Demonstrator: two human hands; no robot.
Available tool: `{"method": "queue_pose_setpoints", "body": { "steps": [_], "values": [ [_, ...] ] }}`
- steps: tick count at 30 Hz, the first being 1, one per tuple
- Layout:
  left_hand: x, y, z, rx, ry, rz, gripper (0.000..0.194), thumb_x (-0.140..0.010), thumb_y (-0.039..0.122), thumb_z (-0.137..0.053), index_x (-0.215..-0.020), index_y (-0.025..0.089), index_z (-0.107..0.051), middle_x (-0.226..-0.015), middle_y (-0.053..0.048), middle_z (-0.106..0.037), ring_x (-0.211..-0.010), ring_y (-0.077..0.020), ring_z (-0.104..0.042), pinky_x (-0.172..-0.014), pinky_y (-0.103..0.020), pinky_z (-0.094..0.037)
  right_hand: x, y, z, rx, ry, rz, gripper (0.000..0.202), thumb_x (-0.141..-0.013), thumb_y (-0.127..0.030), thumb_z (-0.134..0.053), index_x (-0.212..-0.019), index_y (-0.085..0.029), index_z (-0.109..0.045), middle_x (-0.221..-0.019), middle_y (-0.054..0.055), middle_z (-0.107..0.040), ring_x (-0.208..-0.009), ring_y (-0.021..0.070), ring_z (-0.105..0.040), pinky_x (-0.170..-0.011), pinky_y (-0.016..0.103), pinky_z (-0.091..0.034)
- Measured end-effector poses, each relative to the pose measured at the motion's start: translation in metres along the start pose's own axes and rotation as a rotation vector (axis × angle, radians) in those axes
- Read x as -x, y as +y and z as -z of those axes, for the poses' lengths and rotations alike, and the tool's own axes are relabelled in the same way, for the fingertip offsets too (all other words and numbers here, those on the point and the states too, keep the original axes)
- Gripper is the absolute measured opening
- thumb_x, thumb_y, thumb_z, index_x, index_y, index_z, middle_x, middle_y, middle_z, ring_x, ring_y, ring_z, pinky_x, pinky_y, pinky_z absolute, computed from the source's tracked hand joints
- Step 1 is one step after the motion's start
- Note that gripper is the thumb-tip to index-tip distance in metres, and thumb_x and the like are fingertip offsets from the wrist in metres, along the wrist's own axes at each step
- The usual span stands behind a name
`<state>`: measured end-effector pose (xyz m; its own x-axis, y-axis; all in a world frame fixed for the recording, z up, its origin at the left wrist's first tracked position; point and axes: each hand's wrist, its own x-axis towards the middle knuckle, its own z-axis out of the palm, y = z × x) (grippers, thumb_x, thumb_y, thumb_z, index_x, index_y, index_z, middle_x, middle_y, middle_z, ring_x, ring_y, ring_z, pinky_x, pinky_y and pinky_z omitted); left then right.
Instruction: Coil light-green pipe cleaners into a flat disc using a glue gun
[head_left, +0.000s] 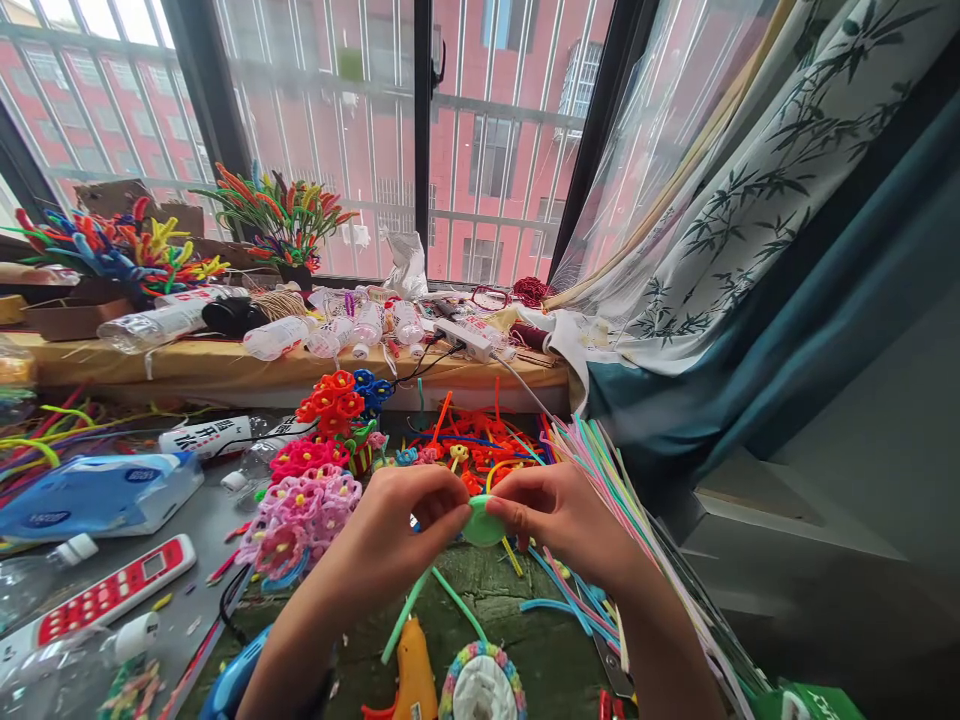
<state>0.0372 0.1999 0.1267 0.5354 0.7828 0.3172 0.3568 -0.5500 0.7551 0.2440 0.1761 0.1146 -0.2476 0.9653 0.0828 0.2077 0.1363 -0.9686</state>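
Observation:
A small round light green piece [484, 524] is pinched between both hands near the middle of the head view. My left hand [409, 522] grips its left edge with thumb and forefinger. On the opposite edge, the thumb and fingers of my right hand [566, 518] are closed. Green pipe cleaner ends [459, 604] show below the piece; I cannot tell whether they join it. An orange hot glue gun [414, 672] lies beneath the hands. Beside it stands a round item with a pastel braided rim [448, 695] and white filling.
Pink pipe cleaner flowers [300, 520] and red ones [331, 402] stand left of the hands. Long pastel pipe cleaners [611, 480] run down the right, near scissors [613, 665]. A wipes pack [97, 495], red-and-white remote-like device [105, 597] and plastic bottles [82, 675] lie left.

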Motion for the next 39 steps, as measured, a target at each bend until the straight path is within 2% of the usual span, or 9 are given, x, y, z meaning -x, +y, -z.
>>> {"method": "queue_pose_setpoints", "body": {
  "steps": [7,11,16,23,28,34,39],
  "values": [
    [0.0,0.0,0.002,-0.021,-0.002,-0.004,0.017,-0.086,0.023,-0.06,-0.074,0.014,-0.07,-0.062,0.001,-0.064,-0.057,-0.0104,-0.054,-0.054,-0.02,-0.04,0.001,-0.002,0.004,0.126,-0.093,0.04,0.044,-0.081,-0.057,-0.078,-0.084,-0.013,-0.077,-0.069,0.001,-0.066,-0.058,0.0131,-0.055,-0.055,0.024,-0.039],
    [0.0,-0.001,0.001,-0.056,-0.014,-0.029,0.017,-0.086,0.022,-0.061,-0.074,0.015,-0.07,-0.062,0.002,-0.064,-0.056,-0.01,-0.053,-0.055,-0.02,-0.04,0.002,-0.002,0.005,0.237,-0.089,0.065,0.045,-0.083,-0.057,-0.077,-0.081,-0.012,-0.076,-0.067,0.0,-0.062,-0.061,0.0134,-0.052,-0.058,0.025,-0.038],
    [0.0,-0.001,-0.001,-0.078,0.005,-0.044,0.016,-0.086,0.021,-0.062,-0.074,0.016,-0.07,-0.062,0.002,-0.065,-0.057,-0.01,-0.054,-0.055,-0.019,-0.04,0.0,0.003,0.003,0.144,-0.081,0.053,0.047,-0.09,-0.058,-0.068,-0.082,-0.013,-0.076,-0.065,0.001,-0.063,-0.056,0.0138,-0.057,-0.054,0.024,-0.041],
    [-0.002,-0.006,0.0,-0.066,0.097,-0.034,0.014,-0.087,0.026,-0.067,-0.077,0.017,-0.073,-0.068,0.002,-0.072,-0.058,-0.0104,-0.058,-0.056,-0.019,-0.043,-0.001,0.004,0.0,0.059,0.031,0.055,0.039,-0.084,-0.054,-0.077,-0.084,-0.015,-0.081,-0.064,0.001,-0.066,-0.051,0.0123,-0.06,-0.048,0.021,-0.04],
    [-0.003,-0.011,-0.001,-0.056,0.165,-0.069,0.008,-0.085,0.023,-0.07,-0.079,0.018,-0.074,-0.068,0.003,-0.073,-0.058,-0.01,-0.063,-0.056,-0.017,-0.045,-0.002,0.004,0.0,-0.006,0.073,0.055,0.036,-0.082,-0.051,-0.081,-0.09,-0.016,-0.082,-0.07,0.003,-0.072,-0.055,0.0135,-0.065,-0.052,0.022,-0.046],
    [-0.003,-0.008,-0.003,-0.07,0.212,-0.093,0.01,-0.087,0.019,-0.066,-0.079,0.018,-0.073,-0.074,0.001,-0.074,-0.062,-0.0106,-0.065,-0.062,-0.018,-0.049,-0.001,0.003,0.001,-0.031,0.032,0.046,0.037,-0.08,-0.052,-0.082,-0.093,-0.018,-0.083,-0.077,0.005,-0.076,-0.056,0.014,-0.066,-0.053,0.023,-0.05],
    [-0.003,-0.004,-0.003,-0.093,0.204,-0.103,0.012,-0.087,0.017,-0.066,-0.077,0.018,-0.073,-0.074,0.001,-0.074,-0.063,-0.0107,-0.063,-0.062,-0.019,-0.048,-0.001,0.004,0.0,-0.056,0.024,0.008,0.038,-0.079,-0.054,-0.082,-0.09,-0.017,-0.083,-0.069,0.004,-0.076,-0.058,0.0159,-0.069,-0.053,0.023,-0.051]
  ]
}}
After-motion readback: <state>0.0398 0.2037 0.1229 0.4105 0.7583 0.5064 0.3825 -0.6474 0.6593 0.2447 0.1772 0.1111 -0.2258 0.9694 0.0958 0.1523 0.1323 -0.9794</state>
